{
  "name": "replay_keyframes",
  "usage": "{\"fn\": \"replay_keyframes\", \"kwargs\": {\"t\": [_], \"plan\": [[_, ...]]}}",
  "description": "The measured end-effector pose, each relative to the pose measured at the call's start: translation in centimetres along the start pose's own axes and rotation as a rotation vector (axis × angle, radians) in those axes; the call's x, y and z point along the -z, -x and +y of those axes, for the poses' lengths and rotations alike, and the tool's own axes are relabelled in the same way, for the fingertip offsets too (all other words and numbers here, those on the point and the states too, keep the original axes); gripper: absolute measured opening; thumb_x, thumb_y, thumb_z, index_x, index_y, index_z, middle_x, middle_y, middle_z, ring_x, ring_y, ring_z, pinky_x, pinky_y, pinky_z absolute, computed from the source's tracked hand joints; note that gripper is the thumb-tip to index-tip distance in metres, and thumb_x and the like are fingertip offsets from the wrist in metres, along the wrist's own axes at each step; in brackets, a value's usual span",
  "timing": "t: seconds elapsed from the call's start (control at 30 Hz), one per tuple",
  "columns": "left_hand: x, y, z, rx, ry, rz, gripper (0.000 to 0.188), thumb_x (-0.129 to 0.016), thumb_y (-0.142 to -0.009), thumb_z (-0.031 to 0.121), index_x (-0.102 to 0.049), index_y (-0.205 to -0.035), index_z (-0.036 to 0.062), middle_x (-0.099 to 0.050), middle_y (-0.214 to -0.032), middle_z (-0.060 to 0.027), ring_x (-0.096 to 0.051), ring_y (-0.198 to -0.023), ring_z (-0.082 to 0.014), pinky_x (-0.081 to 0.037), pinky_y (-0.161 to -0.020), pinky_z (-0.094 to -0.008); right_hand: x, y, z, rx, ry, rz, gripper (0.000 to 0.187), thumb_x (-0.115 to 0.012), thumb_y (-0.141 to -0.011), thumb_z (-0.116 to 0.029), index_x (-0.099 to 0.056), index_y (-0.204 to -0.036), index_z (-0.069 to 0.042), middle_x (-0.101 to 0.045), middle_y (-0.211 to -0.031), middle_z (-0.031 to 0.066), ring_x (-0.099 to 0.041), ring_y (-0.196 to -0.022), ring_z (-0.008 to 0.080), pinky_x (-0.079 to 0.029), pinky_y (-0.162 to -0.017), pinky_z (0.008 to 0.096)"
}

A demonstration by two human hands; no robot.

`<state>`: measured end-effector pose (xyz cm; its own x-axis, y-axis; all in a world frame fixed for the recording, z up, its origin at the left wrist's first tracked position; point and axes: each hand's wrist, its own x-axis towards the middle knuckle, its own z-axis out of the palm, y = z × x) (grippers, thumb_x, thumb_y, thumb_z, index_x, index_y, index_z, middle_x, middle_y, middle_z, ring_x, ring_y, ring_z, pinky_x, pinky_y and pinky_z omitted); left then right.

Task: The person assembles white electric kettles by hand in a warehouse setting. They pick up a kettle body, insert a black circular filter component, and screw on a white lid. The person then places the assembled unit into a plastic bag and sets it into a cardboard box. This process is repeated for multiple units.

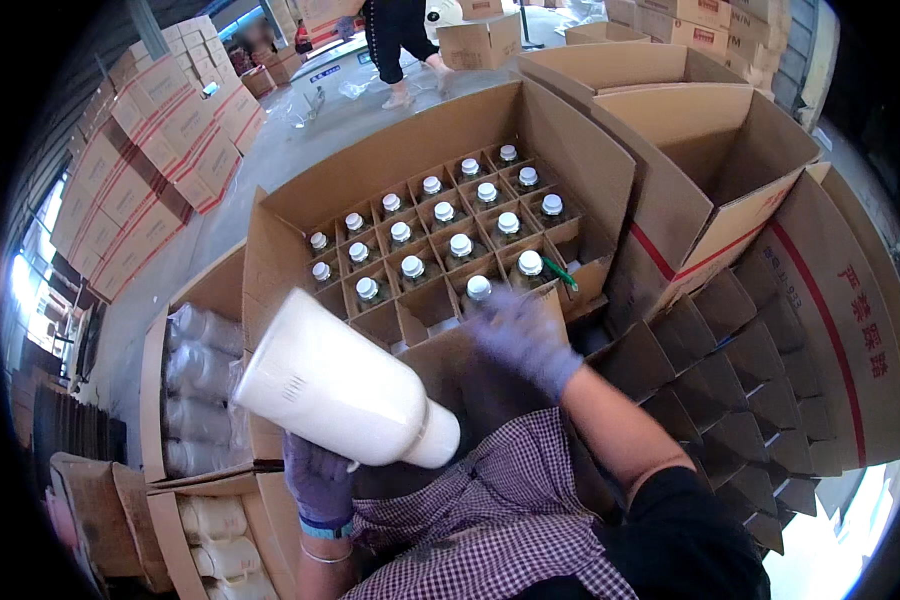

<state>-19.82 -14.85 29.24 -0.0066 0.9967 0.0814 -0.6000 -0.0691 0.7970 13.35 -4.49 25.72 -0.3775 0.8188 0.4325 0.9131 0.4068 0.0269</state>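
Note:
My left hand (318, 475), in a purple-grey glove, grips a large white jug (335, 385) from below. The jug is tilted, its broad end up to the left and its narrow neck pointing to the lower right. My right hand (525, 340), gloved too and blurred, is at the near side of an open divided carton (410, 135), right beside a white-capped bottle (479, 288); whether the fingers touch it I cannot tell. Several clear bottles with white caps (460, 246) stand upright in the cardboard cells. A green pen-like stick (560, 273) lies near the right corner.
To the left, one carton (153, 400) holds plastic-wrapped pieces and another (165, 530) white jugs. Open cartons (690, 190) and folded cardboard dividers (730, 400) crowd the right. Stacked boxes (170, 130) stand at the far left; a person (395, 40) is on the floor beyond.

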Motion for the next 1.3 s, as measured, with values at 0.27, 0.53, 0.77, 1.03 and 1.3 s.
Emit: {"fn": "replay_keyframes", "kwargs": {"t": [0.27,0.53,0.77,1.03,1.3], "plan": [[-2.5,3.2,-1.9,0.306,-0.585,-0.059,0.049,-0.066,-0.087,0.027,-0.062,-0.124,-0.0048,-0.069,-0.108,-0.005,-0.063,-0.097,-0.0128,-0.051,-0.086,-0.0278,-9.2,-3.7,17.4,-0.599,0.109,-0.68,0.045,-0.078,-0.077,-0.037,-0.074,-0.113,-0.01,-0.071,-0.12,0.0128,-0.068,-0.111,0.0282,-0.056,-0.092,0.044],[0.5,3.1,-0.7,0.405,-0.499,-0.365,0.073,-0.08,-0.08,0.043,-0.06,-0.133,-0.0027,-0.069,-0.12,-0.0081,-0.064,-0.107,-0.016,-0.05,-0.096,-0.0325,6.5,-6.3,12.3,-0.227,-0.392,-0.36,0.04,-0.073,-0.086,-0.032,-0.068,-0.107,0.002,-0.07,-0.106,0.0176,-0.068,-0.095,0.0312,-0.052,-0.088,0.0403],[2.7,-1.3,-3.4,0.578,-0.381,-0.712,0.065,-0.089,-0.071,0.021,-0.066,-0.127,-0.0022,-0.072,-0.114,-0.0087,-0.067,-0.103,-0.0164,-0.051,-0.096,-0.0327,21.7,-0.6,-2.7,0.643,-0.607,-0.331,0.026,-0.074,-0.086,-0.032,-0.066,-0.101,-0.012,-0.062,-0.1,0.0064,-0.065,-0.097,0.0225,-0.054,-0.084,0.0365],[0.9,-3.2,-5.8,0.726,-0.112,-0.896,0.068,-0.091,-0.07,0.02,-0.065,-0.129,-0.0016,-0.072,-0.117,-0.0112,-0.069,-0.101,-0.0186,-0.052,-0.097,-0.0335,23.0,2.4,-5.2,0.904,-0.226,-0.33,0.024,-0.078,-0.078,-0.017,-0.07,-0.099,-0.013,-0.062,-0.113,0.0086,-0.058,-0.116,0.0313,-0.052,-0.1,0.0412],[-1.2,-0.9,-3.8,0.602,-0.353,-0.801,0.076,-0.088,-0.071,0.027,-0.059,-0.137,-0.0002,-0.071,-0.12,-0.0114,-0.066,-0.108,-0.0186,-0.05,-0.099,-0.0337,23.6,2.4,-6.1,0.775,-0.191,-0.748,0.016,-0.074,-0.087,-0.022,-0.071,-0.099,-0.011,-0.07,-0.09,0.0092,-0.07,-0.092,0.0242,-0.055,-0.082,0.0337]]}}
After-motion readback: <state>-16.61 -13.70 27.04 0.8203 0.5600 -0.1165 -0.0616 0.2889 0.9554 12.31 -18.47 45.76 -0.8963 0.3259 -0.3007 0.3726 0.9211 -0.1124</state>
